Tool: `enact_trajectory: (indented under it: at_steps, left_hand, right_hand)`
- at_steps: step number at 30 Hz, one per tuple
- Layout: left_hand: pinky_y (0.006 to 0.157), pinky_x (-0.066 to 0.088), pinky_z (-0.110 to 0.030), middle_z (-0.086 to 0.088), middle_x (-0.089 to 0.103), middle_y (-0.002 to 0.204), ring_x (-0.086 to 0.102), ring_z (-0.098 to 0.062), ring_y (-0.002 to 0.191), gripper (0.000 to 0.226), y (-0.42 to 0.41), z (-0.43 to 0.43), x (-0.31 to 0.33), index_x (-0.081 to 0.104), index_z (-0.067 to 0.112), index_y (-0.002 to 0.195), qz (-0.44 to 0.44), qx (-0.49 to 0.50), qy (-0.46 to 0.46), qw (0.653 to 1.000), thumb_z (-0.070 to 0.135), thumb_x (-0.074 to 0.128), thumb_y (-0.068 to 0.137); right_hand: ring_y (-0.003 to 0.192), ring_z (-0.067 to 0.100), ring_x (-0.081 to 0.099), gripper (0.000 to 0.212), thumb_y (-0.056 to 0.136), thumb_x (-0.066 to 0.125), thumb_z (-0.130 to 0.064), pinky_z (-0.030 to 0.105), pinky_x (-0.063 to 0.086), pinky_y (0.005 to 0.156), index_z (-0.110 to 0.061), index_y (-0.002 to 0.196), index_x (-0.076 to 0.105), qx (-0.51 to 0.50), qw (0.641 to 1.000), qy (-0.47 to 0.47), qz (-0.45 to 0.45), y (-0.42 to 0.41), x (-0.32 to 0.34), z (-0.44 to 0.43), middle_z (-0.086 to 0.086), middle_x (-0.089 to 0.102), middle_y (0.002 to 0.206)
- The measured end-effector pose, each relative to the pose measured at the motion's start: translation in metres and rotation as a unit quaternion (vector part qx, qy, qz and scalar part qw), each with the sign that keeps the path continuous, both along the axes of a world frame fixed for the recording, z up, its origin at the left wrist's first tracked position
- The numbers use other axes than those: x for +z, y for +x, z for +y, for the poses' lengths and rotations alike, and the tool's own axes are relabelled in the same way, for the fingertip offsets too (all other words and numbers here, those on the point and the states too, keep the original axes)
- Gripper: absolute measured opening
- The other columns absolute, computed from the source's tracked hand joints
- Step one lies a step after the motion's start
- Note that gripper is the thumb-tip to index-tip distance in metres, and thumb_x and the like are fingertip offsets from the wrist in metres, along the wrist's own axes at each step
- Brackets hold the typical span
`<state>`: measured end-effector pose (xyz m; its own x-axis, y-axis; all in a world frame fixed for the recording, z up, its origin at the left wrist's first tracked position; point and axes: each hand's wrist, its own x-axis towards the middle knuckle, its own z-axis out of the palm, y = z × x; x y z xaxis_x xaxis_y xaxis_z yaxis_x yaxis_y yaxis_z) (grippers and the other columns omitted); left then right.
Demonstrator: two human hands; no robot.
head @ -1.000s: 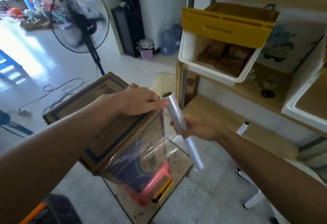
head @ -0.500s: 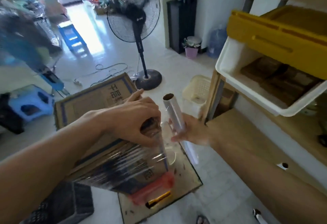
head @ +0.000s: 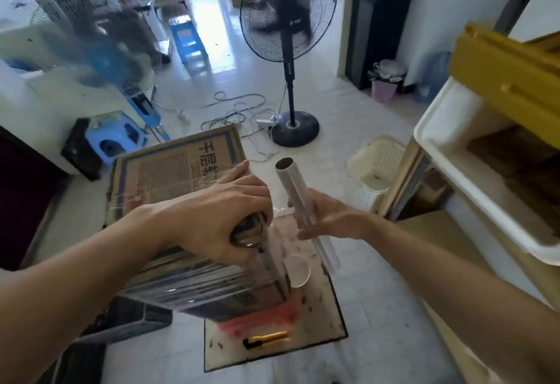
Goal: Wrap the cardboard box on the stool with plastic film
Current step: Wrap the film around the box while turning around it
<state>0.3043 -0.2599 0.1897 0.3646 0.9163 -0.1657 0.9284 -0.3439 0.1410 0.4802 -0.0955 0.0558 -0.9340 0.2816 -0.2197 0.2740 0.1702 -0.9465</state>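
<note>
Tiled floor [head: 378,308]; wrapping appears midway. Left hand [head: 218,217] grips the filmed corner of the cardboard box [head: 169,177] on the stool [head: 260,317]; right hand [head: 330,220] holds the film roll [head: 295,189] alongside. Next: circle it, film taut.

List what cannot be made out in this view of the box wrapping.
Head view only:
- Stool: mostly hidden under the cardboard box.
- Box's near corner: covered by the left hand.
- Right hand finger grip: behind the film roll.
- Blue object, upper left: motion-blurred.
</note>
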Motion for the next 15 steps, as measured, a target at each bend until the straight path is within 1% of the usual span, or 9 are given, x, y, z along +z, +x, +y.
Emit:
enact_trajectory:
  at_steps: [2,3,4,6,7,8,10,12,15]
  left_hand:
    - [0.123,0.004,-0.053,0.016,0.058,0.11,0.046,-0.008,0.128,0.037,0.003,-0.001,0.0,0.058,0.035,0.099,-0.003,0.006,0.004,1.0,0.059,0.066,0.072]
    - [0.123,0.005,-0.052,0.016,0.058,0.112,0.045,-0.009,0.129,0.036,0.004,-0.002,0.0,0.058,0.035,0.098,-0.002,0.008,0.009,1.0,0.058,0.066,0.072]
    - [0.122,0.007,-0.05,0.014,0.057,0.116,0.044,-0.011,0.13,0.035,0.005,-0.002,0.0,0.059,0.034,0.098,0.003,0.011,0.014,1.0,0.057,0.067,0.071]
    - [0.12,0.015,-0.046,0.009,0.049,0.126,0.039,-0.015,0.131,0.035,0.007,-0.005,0.0,0.062,0.034,0.098,0.006,0.032,0.024,0.999,0.056,0.067,0.072]
    - [0.119,0.02,-0.045,0.006,0.045,0.129,0.036,-0.017,0.132,0.034,0.007,-0.007,0.0,0.062,0.034,0.098,0.0,0.05,0.028,0.998,0.056,0.067,0.073]
    - [0.118,0.023,-0.045,0.004,0.042,0.132,0.033,-0.018,0.133,0.033,0.009,-0.01,-0.001,0.063,0.034,0.099,-0.007,0.07,0.032,0.997,0.057,0.067,0.075]
    - [0.118,0.024,-0.046,0.002,0.039,0.135,0.028,-0.019,0.137,0.031,0.014,-0.014,-0.002,0.062,0.034,0.1,-0.012,0.107,0.041,0.993,0.058,0.065,0.079]
    - [0.118,0.024,-0.047,0.001,0.039,0.135,0.026,-0.02,0.139,0.031,0.022,-0.016,-0.003,0.063,0.032,0.098,-0.011,0.142,0.048,0.989,0.058,0.064,0.081]
    - [0.122,0.017,-0.046,0.005,0.041,0.135,0.025,-0.018,0.143,0.031,0.031,-0.017,-0.004,0.064,0.031,0.101,0.003,0.186,0.056,0.981,0.056,0.064,0.082]
  right_hand:
    - [0.091,0.025,0.05,0.047,0.073,0.064,0.003,0.035,0.048,0.075,-0.015,0.115,0.052,0.012,0.996,-0.093,0.01,-0.002,-0.004,0.01,0.01,0.05,0.097]
    - [0.092,0.026,0.05,0.048,0.073,0.06,0.004,0.034,0.049,0.075,-0.016,0.116,0.054,0.016,0.995,-0.101,0.008,-0.005,-0.004,0.015,0.01,0.05,0.098]
    - [0.093,0.025,0.052,0.048,0.074,0.06,0.005,0.033,0.05,0.076,-0.018,0.116,0.056,0.021,0.996,-0.091,0.006,-0.008,-0.004,0.02,0.01,0.052,0.099]
    - [0.096,0.018,0.057,0.044,0.08,0.065,0.007,0.027,0.052,0.077,-0.022,0.113,0.059,0.027,0.999,-0.027,-0.001,-0.017,-0.003,0.029,0.004,0.056,0.103]
    - [0.096,0.016,0.057,0.04,0.082,0.068,0.006,0.024,0.052,0.076,-0.019,0.112,0.06,0.025,1.0,-0.002,-0.006,-0.021,-0.003,0.033,0.002,0.057,0.103]
    - [0.095,0.015,0.058,0.035,0.083,0.07,0.005,0.024,0.053,0.076,-0.014,0.111,0.06,0.025,1.0,0.012,-0.005,-0.026,-0.002,0.037,0.002,0.058,0.103]
    - [0.096,0.019,0.062,0.031,0.083,0.074,0.003,0.031,0.056,0.082,-0.005,0.109,0.06,0.041,0.999,0.031,0.003,-0.035,-0.004,0.043,0.009,0.062,0.103]
    - [0.1,0.024,0.065,0.031,0.081,0.077,-0.001,0.036,0.057,0.087,-0.007,0.107,0.061,0.064,0.997,0.044,0.003,-0.046,-0.005,0.048,0.012,0.067,0.106]
    - [0.098,0.02,0.065,0.036,0.079,0.081,-0.011,0.029,0.053,0.082,-0.014,0.108,0.06,0.114,0.988,0.109,-0.009,-0.063,0.0,0.057,0.001,0.067,0.1]
